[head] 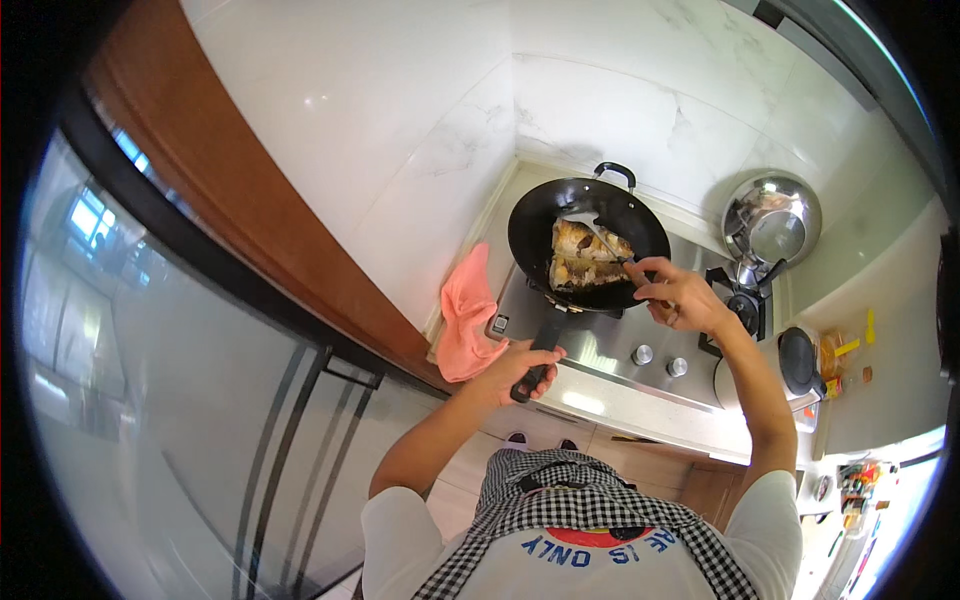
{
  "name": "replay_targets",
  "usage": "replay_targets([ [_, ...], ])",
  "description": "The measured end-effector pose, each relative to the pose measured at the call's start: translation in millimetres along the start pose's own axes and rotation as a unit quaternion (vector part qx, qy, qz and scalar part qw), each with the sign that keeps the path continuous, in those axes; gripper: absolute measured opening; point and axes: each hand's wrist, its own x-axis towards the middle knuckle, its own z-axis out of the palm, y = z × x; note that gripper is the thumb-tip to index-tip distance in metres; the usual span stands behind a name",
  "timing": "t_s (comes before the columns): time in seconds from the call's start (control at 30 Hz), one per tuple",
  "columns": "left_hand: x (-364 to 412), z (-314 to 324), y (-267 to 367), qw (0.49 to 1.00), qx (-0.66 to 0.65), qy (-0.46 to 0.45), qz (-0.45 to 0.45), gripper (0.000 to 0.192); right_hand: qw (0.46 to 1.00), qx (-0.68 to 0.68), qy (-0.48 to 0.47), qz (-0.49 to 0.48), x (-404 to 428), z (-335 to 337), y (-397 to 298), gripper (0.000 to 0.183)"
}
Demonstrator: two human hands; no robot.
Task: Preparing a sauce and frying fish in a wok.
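A black wok (529,259) sits on the left part of the steel gas stove, tilted slightly towards me. My left hand (525,369) is closed round its long black handle (546,341). Browned pieces of fish (589,270) lie side by side in the wok. My right hand (679,296) holds the wooden handle of a metal spatula (604,241) above the wok's right rim. The spatula's blade reaches to the far edge of the fish; its exact contact there cannot be told.
A pink cloth (466,319) lies left of the stove (600,345). A shiny metal lid or pan (772,217) leans on the back wall, behind the right burner (744,309). A pot or kettle with a black top (799,360) stands at the right. A large glossy door (172,390) rises at the left.
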Motion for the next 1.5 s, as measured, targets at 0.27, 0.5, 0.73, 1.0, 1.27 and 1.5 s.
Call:
replay_targets([
  [0.27, -0.2, -3.2, 1.0, 0.999, -0.052, -0.014, -0.006, 0.02, 0.991, -0.095, -0.085, -0.043, 26.6, -44.1, -35.6, 0.023],
  [0.5, 4.9, -5.1, 2.9, 0.995, -0.087, -0.028, -0.035, 0.022, 0.879, 0.275, 0.303, 0.245, 19.3, -92.2, -59.9, 0.007],
  [0.73, 6.3, -8.1, -1.1, 0.993, -0.101, -0.047, -0.033, 0.021, 0.877, 0.268, 0.273, 0.291, -1.2, -74.3, -33.8, 0.006],
  [1.0, 2.7, -6.9, 1.2, 0.99, -0.129, -0.041, -0.028, 0.021, 0.87, 0.301, 0.268, 0.283, -16.6, -63.2, -4.4, 0.01],
  [1.27, 1.8, -4.8, 2.0, 0.991, -0.126, -0.036, -0.02, 0.021, 0.825, 0.343, 0.336, 0.297, -47.5, -63.4, 27.4, 0.013],
  [1.5, 2.0, -0.8, 2.7, 0.992, -0.121, -0.026, -0.022, 0.02, 0.81, 0.355, 0.36, 0.297, -43.8, -53.0, 29.5, 0.014],
])
